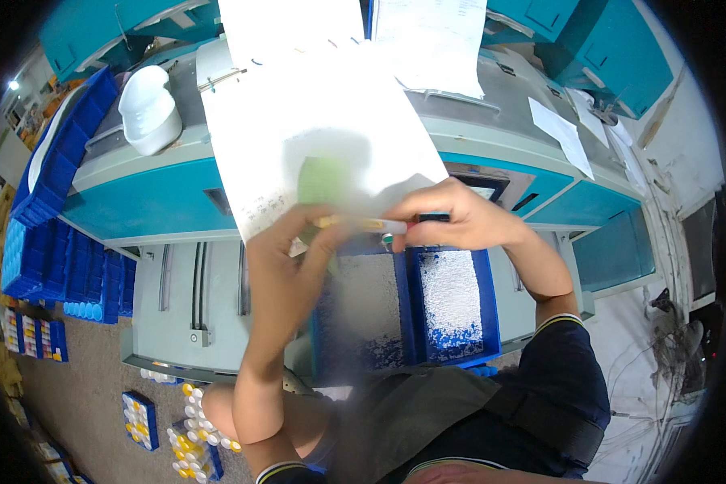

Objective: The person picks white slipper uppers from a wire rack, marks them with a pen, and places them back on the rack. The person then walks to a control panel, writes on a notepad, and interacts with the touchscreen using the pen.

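My left hand (pixel 286 262) and my right hand (pixel 460 214) meet in front of my chest, above two blue trays. Between them runs a slim, pen-shaped stick (pixel 373 225), yellow toward the left and whitish toward the right, slightly blurred. My left hand pinches its yellow end. The fingers of my right hand close on the other end, where a bit of red shows. A dark piece (pixel 434 217) sits among my right fingers; its kind is unclear. Behind the hands, a pale green patch (pixel 323 181) shows against a large white sheet (pixel 258 145).
Below my hands, a blue tray (pixel 492 310) holds many small white pieces. A white plastic container (pixel 149 117) stands on the grey counter at left, beside stacked blue crates (pixel 77 161). Trays of white-and-yellow-capped containers (pixel 192 452) lie on the floor. Cables (pixel 673 339) hang at right.
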The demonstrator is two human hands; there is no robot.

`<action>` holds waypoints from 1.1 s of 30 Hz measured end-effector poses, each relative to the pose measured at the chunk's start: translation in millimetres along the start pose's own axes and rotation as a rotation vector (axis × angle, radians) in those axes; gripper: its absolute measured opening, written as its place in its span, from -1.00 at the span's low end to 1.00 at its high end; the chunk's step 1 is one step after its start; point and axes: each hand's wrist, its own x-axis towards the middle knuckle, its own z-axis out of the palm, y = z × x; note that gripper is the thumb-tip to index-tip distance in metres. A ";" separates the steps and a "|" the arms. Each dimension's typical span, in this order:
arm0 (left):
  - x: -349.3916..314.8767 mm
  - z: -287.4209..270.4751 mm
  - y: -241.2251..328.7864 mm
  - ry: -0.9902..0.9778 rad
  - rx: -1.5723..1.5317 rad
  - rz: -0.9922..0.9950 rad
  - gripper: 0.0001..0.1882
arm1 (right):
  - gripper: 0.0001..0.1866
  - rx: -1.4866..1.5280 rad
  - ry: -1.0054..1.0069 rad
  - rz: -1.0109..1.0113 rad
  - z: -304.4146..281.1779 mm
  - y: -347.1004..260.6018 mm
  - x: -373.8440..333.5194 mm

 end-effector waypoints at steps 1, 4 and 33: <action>-0.7 2.1 -0.7 -0.025 0.015 0.008 -0.75 | -0.73 -0.088 -0.059 0.123 -0.1 -0.9 -0.4; 2.0 7.2 -6.4 0.011 -0.097 -0.003 -0.68 | -0.80 -0.279 -0.005 0.036 -2.2 0.7 1.3; 5.4 44.3 -52.0 0.098 0.469 0.226 -0.40 | -0.74 -0.292 0.978 0.236 -63.3 95.6 110.8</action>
